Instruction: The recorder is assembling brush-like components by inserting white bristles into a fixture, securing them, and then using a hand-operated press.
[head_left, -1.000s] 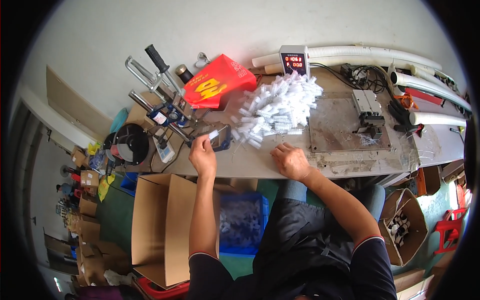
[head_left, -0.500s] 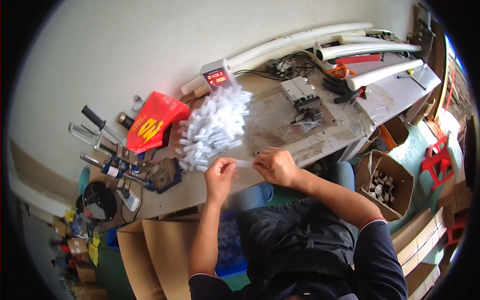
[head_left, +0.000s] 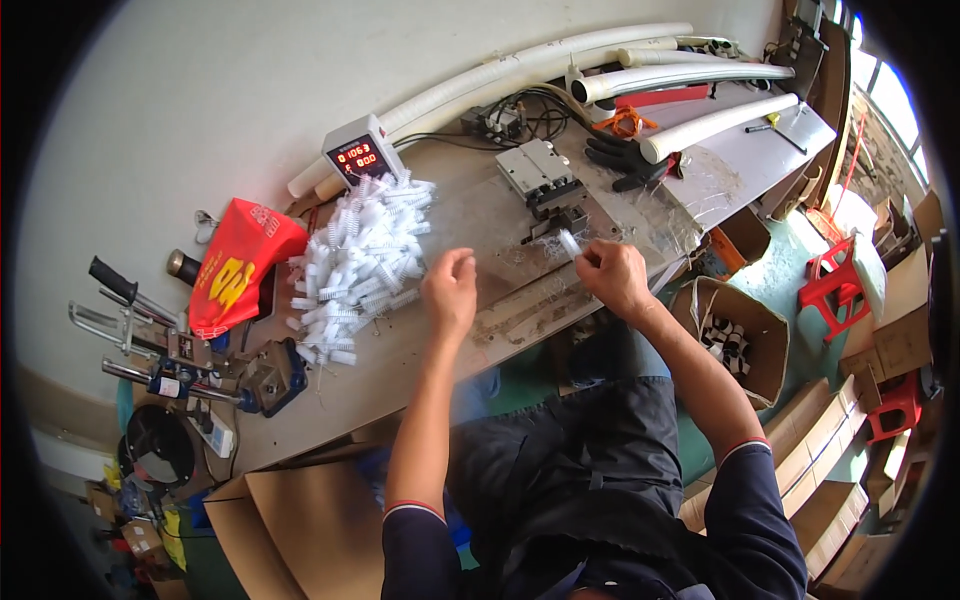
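Note:
Between the thumb and fingers of my right hand [head_left: 612, 272] is a short white ribbed plastic tube [head_left: 569, 243]. It points up toward a small metal fixture [head_left: 548, 185] with a pale block on top, just beyond it on the bench. My left hand [head_left: 450, 292] hovers over the bench, loosely curled, with nothing visible in it. To its left lies a heap of white ribbed plastic tubes [head_left: 362, 262]. Thin clear scraps [head_left: 553, 240] are scattered by the fixture's foot.
A counter box with red digits [head_left: 362, 150] stands behind the heap. Left of it are a red bag [head_left: 240, 262] and a hand-lever press [head_left: 190, 360]. Long white pipes [head_left: 680, 78] and a black glove [head_left: 625, 160] lie at the back right. An open carton [head_left: 740, 345] stands beside the bench.
My hands have moved apart. My right hand has carried the white tube right, toward the fixture, while my left hand has let go of it. The view has shifted to the right.

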